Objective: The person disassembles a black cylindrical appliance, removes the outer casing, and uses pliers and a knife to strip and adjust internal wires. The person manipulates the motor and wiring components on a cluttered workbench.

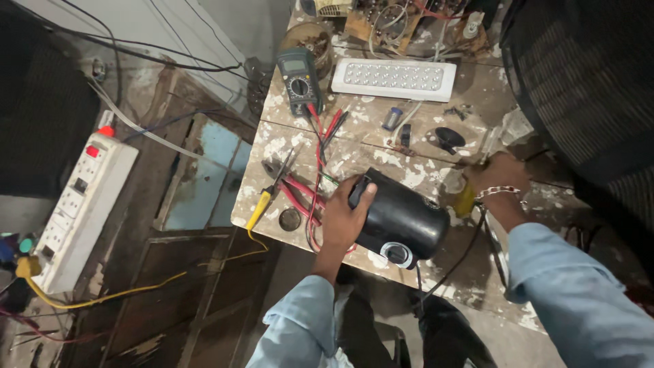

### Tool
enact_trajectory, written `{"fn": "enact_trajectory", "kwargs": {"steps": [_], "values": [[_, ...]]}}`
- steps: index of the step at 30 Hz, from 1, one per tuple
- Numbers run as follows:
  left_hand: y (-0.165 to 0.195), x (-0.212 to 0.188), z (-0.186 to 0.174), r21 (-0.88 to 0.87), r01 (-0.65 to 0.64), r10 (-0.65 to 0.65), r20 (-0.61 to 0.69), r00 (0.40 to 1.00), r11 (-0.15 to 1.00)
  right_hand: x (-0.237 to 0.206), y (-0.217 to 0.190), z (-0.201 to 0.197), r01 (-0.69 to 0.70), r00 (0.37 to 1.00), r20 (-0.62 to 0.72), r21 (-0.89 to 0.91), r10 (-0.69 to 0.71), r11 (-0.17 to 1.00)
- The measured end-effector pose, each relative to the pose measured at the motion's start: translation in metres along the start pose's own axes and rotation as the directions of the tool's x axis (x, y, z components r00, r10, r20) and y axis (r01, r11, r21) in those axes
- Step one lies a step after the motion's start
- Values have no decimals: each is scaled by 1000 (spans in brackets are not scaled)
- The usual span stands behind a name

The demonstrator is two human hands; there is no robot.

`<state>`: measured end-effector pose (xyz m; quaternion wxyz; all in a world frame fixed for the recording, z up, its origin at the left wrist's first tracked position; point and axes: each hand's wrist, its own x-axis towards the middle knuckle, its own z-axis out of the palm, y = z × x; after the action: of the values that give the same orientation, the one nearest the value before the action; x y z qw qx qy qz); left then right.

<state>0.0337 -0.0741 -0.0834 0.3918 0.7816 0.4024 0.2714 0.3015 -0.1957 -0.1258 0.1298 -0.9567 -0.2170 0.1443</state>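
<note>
The left hand clasps the black motor housing at the near edge of the worn surface, steadying it. The right hand clenches a yellow-handled tool just right of it. A multimeter lies far left.

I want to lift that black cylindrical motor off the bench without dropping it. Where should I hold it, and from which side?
Probably take the black cylindrical motor around its smooth round body, coming from the left end, where the left hand already rests on it. It lies on its side on the paint-spattered wooden bench, so the curved barrel suits a wrapping grip; a cable leaves its near end, so avoid that.
</note>
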Motion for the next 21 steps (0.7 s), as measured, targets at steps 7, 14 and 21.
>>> {"fn": "enact_trajectory", "kwargs": {"steps": [7, 14, 21], "values": [[-1, 3, 0, 33, 176, -176, 6, 984, 984, -13, 21, -10, 453, 882, -291, 316, -370, 833], [-1, 10, 2, 156, 239, -239, -21, 971, 958, -49, 1, -47, 769, 615, 14, 211, -788, 604], [-7, 13, 6, 126, 229, -221, -74, 972, 965, -72, -19, -78, 777, 598, 485, -158, -638, 609]]}}
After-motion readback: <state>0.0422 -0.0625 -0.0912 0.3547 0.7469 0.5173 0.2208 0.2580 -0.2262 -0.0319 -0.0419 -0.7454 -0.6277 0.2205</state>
